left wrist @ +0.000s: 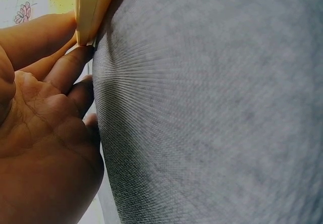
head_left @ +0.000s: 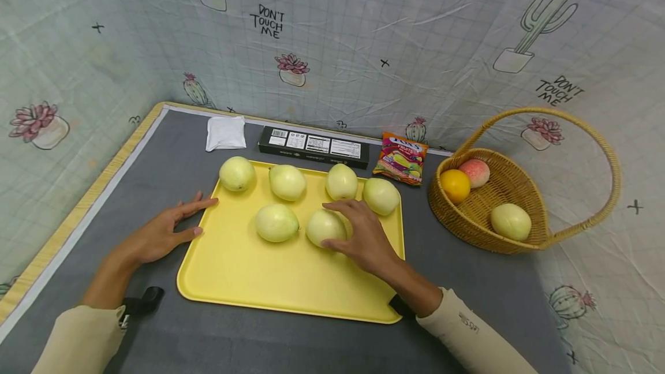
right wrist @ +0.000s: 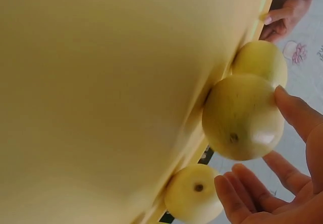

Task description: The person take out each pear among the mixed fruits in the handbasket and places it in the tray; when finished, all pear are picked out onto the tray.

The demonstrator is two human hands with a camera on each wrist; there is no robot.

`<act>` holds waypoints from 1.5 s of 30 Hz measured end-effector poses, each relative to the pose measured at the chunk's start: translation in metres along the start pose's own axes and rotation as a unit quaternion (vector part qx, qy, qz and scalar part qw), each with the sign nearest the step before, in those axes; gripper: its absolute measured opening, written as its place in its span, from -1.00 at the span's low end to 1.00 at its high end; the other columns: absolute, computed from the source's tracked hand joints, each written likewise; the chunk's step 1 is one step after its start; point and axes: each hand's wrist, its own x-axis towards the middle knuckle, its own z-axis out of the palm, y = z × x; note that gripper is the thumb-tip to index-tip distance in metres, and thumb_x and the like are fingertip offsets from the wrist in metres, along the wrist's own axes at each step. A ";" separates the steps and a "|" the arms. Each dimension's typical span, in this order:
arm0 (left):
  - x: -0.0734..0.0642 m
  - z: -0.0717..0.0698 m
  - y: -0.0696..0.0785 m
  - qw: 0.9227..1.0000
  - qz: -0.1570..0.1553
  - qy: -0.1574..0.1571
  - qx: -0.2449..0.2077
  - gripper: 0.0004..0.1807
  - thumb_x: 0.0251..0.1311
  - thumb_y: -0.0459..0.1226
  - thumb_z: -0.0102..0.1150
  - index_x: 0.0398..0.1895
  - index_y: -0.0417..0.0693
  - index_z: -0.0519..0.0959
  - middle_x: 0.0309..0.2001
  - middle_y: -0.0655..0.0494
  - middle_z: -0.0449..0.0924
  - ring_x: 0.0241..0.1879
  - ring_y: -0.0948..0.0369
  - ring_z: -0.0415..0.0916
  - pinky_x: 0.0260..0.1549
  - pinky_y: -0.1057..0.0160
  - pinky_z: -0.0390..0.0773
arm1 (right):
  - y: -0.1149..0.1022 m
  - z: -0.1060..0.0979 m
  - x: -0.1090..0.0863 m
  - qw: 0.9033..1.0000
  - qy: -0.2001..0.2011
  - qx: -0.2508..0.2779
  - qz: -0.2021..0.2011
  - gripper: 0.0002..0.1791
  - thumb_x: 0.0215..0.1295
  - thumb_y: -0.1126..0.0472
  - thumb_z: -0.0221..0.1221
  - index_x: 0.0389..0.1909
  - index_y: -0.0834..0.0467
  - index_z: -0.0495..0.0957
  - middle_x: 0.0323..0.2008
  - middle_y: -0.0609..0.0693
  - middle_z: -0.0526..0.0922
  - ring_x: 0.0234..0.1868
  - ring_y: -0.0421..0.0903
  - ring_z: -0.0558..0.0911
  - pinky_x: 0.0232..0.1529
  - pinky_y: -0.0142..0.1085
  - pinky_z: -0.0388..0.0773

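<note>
Several pale yellow-green round fruits lie on a yellow tray (head_left: 249,281), most of them along its far side. My right hand (head_left: 358,235) spans the fruit (head_left: 323,228) nearest the tray's middle, with index finger at its far edge and thumb at its near edge. In the right wrist view, the thumb meets one side of that fruit (right wrist: 245,118) and a fingertip lies at the other; the fruit is on the tray. Beside it sits another fruit (head_left: 277,223). My left hand (head_left: 161,229) reaches the tray's left edge, fingers extended, thumb apart, fingertips at the rim (left wrist: 90,12).
A wicker basket (head_left: 447,215) at right, with a tall handle, holds an orange (head_left: 455,186), a peach (head_left: 475,173) and a pale fruit (head_left: 511,222). Behind the tray lie a white packet (head_left: 225,133), a long black box (head_left: 314,146) and an orange candy bag (head_left: 401,159).
</note>
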 end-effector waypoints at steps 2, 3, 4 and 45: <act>0.000 0.000 0.000 1.000 0.000 0.000 -0.001 -0.32 0.47 -0.36 0.25 0.62 -0.13 0.33 0.63 -0.43 0.08 0.52 0.79 -0.20 0.70 0.02 -0.44 | 0.000 0.000 -0.001 1.000 0.001 -0.002 -0.004 -0.20 0.06 0.05 0.65 0.37 -0.03 0.61 0.31 0.01 0.63 0.30 0.03 0.55 0.39 0.10 0.49; 0.000 0.000 0.000 1.000 0.000 0.001 -0.001 -0.32 0.47 -0.36 0.25 0.62 -0.13 0.33 0.63 -0.43 0.08 0.52 0.79 -0.20 0.70 0.01 -0.44 | -0.001 0.000 -0.001 1.000 0.002 -0.002 -0.006 -0.20 0.05 0.05 0.66 0.37 -0.03 0.62 0.31 0.01 0.63 0.30 0.04 0.55 0.38 0.10 0.50; 0.000 0.000 0.000 1.000 0.000 0.001 0.000 -0.32 0.47 -0.36 0.25 0.62 -0.13 0.33 0.63 -0.43 0.09 0.52 0.79 -0.20 0.70 -0.01 -0.44 | -0.001 0.000 -0.001 1.000 0.003 -0.003 -0.009 -0.21 0.05 0.06 0.66 0.36 -0.03 0.62 0.31 0.01 0.64 0.30 0.04 0.55 0.37 0.09 0.51; 0.000 0.000 -0.001 1.000 0.012 0.006 0.013 -0.32 0.44 -0.37 0.28 0.60 -0.16 0.36 0.62 -0.45 0.12 0.53 0.80 -0.19 0.69 0.29 -0.41 | 0.046 -0.103 -0.051 0.973 0.210 -0.014 0.089 -0.20 0.11 0.15 0.62 0.43 -0.04 0.58 0.37 0.06 0.62 0.40 0.12 0.55 0.39 0.19 0.54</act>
